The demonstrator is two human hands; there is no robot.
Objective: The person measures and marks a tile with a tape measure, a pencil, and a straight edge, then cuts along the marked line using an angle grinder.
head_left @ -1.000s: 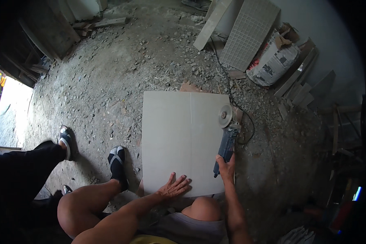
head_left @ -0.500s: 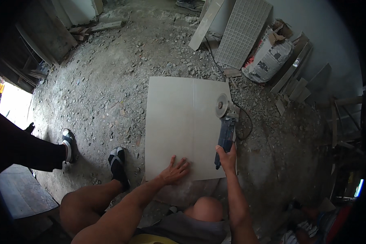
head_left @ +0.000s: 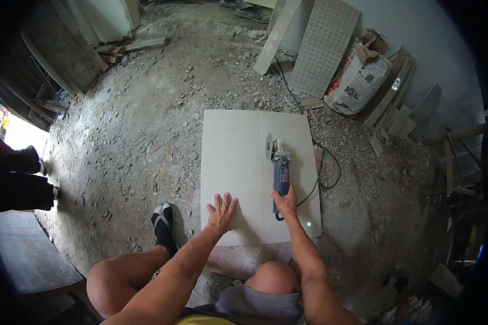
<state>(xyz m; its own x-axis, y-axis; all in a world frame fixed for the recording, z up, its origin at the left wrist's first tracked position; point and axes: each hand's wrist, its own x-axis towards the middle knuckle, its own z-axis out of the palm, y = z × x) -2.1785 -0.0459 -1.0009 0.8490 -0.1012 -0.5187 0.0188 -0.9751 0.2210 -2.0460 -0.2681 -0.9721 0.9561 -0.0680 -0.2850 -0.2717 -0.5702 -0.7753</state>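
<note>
A large cream tile (head_left: 233,157) lies flat in front of me, with a thin straight line running from its far edge toward me, right of the middle. My left hand (head_left: 220,213) rests near the tile's near left part, fingers spread and holding nothing. In my right hand (head_left: 285,202) is an angle grinder (head_left: 281,173), gripped at the rear of its dark body. Its round disc (head_left: 269,147) stands on edge over the line; whether it touches the tile I cannot tell. A black cord loops from the grinder's back end to the right.
Rubble covers the floor (head_left: 130,124). A ribbed tile (head_left: 324,49), a white sack (head_left: 358,78) and tile offcuts (head_left: 401,120) lean by the right wall. Another person's dark-trousered legs (head_left: 19,179) stand at the left, above a board (head_left: 32,252). My foot is left of the tile.
The grinder has moved left from the tile's right edge to the line, its disc turning on edge. My left hand has shifted left. The other person's legs have moved back at the left.
</note>
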